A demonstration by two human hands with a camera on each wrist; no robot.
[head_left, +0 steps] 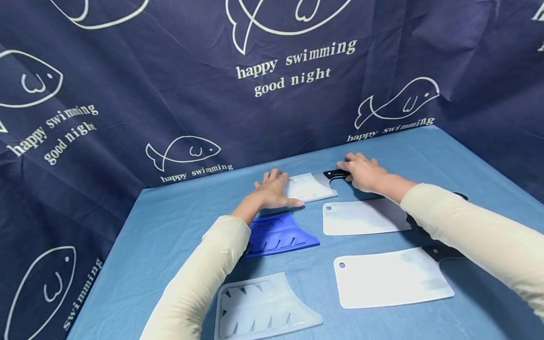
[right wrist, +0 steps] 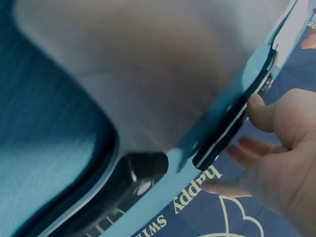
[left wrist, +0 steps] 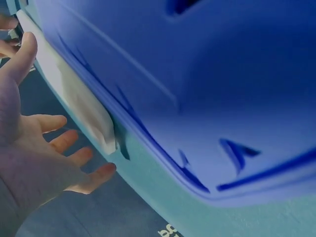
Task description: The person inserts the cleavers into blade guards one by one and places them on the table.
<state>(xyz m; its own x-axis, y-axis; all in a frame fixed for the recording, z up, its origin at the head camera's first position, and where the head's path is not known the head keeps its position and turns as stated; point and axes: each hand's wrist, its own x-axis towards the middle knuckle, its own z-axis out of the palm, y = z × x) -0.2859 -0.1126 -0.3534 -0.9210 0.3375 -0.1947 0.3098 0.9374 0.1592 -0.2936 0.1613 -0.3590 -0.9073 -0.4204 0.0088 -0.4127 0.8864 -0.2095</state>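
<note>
The white sheath lies at the far side of the blue cloth, a cleaver's blade mostly within it, a strip of metal showing between the sheath's curved mouth and the black handle. The left hand is spread loosely at the sheath's closed end, gripping nothing. The right hand is at the handle, its thumb touching it — whether the fingers close round it I cannot tell. For good handling, any push or pull should run straight along the blade, flat to the cloth, with the left fingers well back from the mouth. The blue sheath and a bare cleaver lie near, so both forearms — crossing above them — are best kept raised.
</note>
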